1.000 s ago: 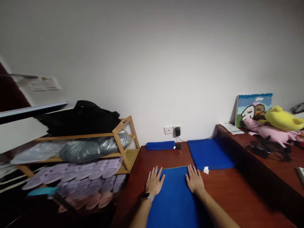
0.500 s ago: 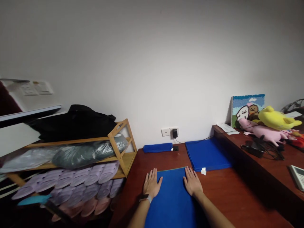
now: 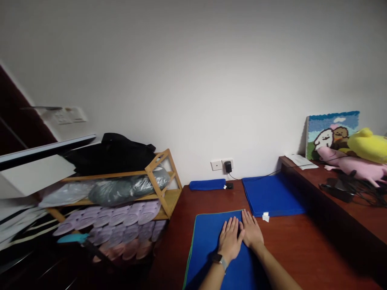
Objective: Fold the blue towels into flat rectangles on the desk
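A blue cloth (image 3: 208, 237) with a green edge lies flat on the reddish-brown table (image 3: 290, 237). My left hand (image 3: 230, 238), with a watch on its wrist, rests palm down on the cloth, fingers stretched out. Right beside it, my right hand (image 3: 251, 230) lies flat at the cloth's right edge near the far corner, its thumb side close to the left hand. Behind them are a folded blue cloth stack (image 3: 273, 195) with a white tag and a narrow blue cloth roll (image 3: 207, 185) by the wall.
A wooden rack (image 3: 171, 197) at the left holds a black bag (image 3: 115, 155), plastic-wrapped items and several slippers (image 3: 130, 215). A plug (image 3: 228, 166) sits in the wall socket. At the right, a raised ledge carries a pink plush toy (image 3: 347, 163), cables and a picture (image 3: 332, 133).
My left hand has moved right across the cloth, from its left edge to beside my right hand, uncovering the left corner. The view has turned slightly left.
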A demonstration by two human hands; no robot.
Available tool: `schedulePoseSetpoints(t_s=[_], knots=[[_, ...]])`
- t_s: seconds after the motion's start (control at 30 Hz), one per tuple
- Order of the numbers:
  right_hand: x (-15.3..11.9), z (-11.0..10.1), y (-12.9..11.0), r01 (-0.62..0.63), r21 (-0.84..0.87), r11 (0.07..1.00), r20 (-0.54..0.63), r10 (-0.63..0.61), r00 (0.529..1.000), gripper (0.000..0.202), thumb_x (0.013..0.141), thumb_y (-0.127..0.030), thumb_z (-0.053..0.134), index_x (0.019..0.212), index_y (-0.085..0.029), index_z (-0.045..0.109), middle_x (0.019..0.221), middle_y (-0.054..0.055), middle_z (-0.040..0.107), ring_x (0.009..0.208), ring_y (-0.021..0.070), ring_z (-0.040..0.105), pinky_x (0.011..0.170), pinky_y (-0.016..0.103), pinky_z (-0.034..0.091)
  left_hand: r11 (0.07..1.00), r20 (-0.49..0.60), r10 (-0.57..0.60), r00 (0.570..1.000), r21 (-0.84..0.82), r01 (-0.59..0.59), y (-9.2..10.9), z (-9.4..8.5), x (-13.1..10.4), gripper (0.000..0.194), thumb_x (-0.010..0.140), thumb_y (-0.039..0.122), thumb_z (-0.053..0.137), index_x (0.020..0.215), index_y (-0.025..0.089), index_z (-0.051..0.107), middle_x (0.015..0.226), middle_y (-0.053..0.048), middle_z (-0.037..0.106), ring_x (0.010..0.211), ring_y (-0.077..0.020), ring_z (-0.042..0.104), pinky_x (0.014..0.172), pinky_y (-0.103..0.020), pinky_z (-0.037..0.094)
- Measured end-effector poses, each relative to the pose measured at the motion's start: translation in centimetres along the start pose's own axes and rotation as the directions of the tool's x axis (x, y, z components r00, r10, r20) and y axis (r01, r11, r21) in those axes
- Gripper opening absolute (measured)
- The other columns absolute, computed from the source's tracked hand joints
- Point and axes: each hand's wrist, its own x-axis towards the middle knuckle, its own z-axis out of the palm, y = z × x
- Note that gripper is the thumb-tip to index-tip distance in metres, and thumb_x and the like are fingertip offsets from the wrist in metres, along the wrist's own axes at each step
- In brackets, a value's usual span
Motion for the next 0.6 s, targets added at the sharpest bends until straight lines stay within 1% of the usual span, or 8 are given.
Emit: schedulePoseSetpoints(t_s=[0.03,0.1,0.23,0.3,0.33,0.4,0.5,0.6], knots=[[0.0,0.1,0.0,-0.008,0.005,1.000,-0.008,0.008,1.000,0.069,0.101,-0.042,0.013,0.163,-0.011,0.016,0.172,0.004,0.013,0.159,0.0175,0.007,0.128,0.038,0.005,1.000,-0.006,-0.026,1.000,0.012,0.026,-0.9,-0.1,-0.5,0.065,0.105,0.053,0.011,0.163,0.025,0.019,0.170,-0.001,0.025,0.158,-0.0219,0.019,0.131,-0.047,0.020],[0.1,0.2,-0.1,-0.027,0.016,1.000,-0.018,0.027,0.999,0.069,0.101,-0.043,0.012,0.162,-0.011,0.016,0.171,0.004,0.016,0.159,0.0174,0.009,0.128,0.038,0.005,0.994,-0.024,-0.104,0.994,0.043,0.105,-3.4,-0.7,-2.3,0.067,0.105,0.056,0.013,0.163,0.024,0.018,0.170,-0.002,0.024,0.158,-0.0239,0.019,0.130,-0.049,0.020],[-0.1,0.4,-0.1,-0.043,0.001,0.999,-0.031,0.043,0.999,0.071,0.101,-0.046,0.011,0.162,-0.011,0.016,0.171,0.004,0.017,0.159,0.0177,0.010,0.128,0.038,0.004,0.950,-0.063,-0.291,0.955,0.100,0.296,-8.7,-2.0,-6.9,0.075,0.102,0.063,0.016,0.163,0.020,0.021,0.170,-0.005,0.022,0.158,-0.0273,0.021,0.130,-0.051,0.021],[-0.1,0.6,-0.1,-0.049,-0.023,0.999,-0.030,0.048,0.998,0.071,0.101,-0.045,0.011,0.163,-0.011,0.016,0.171,0.004,0.016,0.159,0.0175,0.010,0.128,0.038,0.004,0.931,-0.092,-0.337,0.937,0.117,0.346,-10.3,-2.4,-8.6,0.075,0.102,0.064,0.018,0.163,0.020,0.020,0.170,-0.006,0.021,0.158,-0.0276,0.021,0.129,-0.051,0.023],[-0.1,0.6,-0.1,-0.051,-0.034,0.998,-0.027,0.050,0.998,0.071,0.101,-0.045,0.012,0.163,-0.011,0.015,0.171,0.004,0.016,0.159,0.0174,0.010,0.128,0.038,0.004,0.925,-0.106,-0.348,0.931,0.120,0.360,-10.7,-2.4,-9.1,0.075,0.102,0.064,0.019,0.163,0.021,0.020,0.170,-0.006,0.021,0.158,-0.0277,0.021,0.129,-0.051,0.023],[0.0,0.4,-0.3,-0.062,-0.053,0.997,-0.021,0.061,0.998,0.070,0.101,-0.044,0.013,0.163,-0.011,0.016,0.171,0.004,0.017,0.159,0.0176,0.011,0.128,0.037,0.006,0.919,-0.125,-0.362,0.924,0.118,0.377,-10.7,-2.6,-9.6,0.074,0.102,0.063,0.019,0.163,0.020,0.020,0.170,-0.007,0.022,0.158,-0.0281,0.020,0.128,-0.052,0.024],[-0.4,-0.6,-1.2,-0.087,-0.075,0.993,-0.025,0.086,0.996,0.069,0.101,-0.041,0.015,0.162,-0.009,0.019,0.171,0.007,0.020,0.158,0.0200,0.015,0.127,0.039,0.009,0.917,-0.113,-0.374,0.921,0.107,0.385,-9.8,-3.3,-9.4,0.076,0.102,0.062,0.019,0.163,0.016,0.023,0.170,-0.010,0.022,0.158,-0.0284,0.019,0.128,-0.052,0.023],[-2.0,-1.7,-2.3,-0.094,-0.095,0.991,-0.058,0.089,0.994,0.068,0.100,-0.036,0.016,0.162,-0.009,0.021,0.171,0.006,0.020,0.158,0.0213,0.015,0.127,0.038,0.012,0.912,-0.092,-0.392,0.915,0.095,0.400,-9.2,-4.0,-9.3,0.077,0.102,0.060,0.019,0.162,0.012,0.024,0.170,-0.011,0.020,0.158,-0.0272,0.017,0.129,-0.049,0.022]])
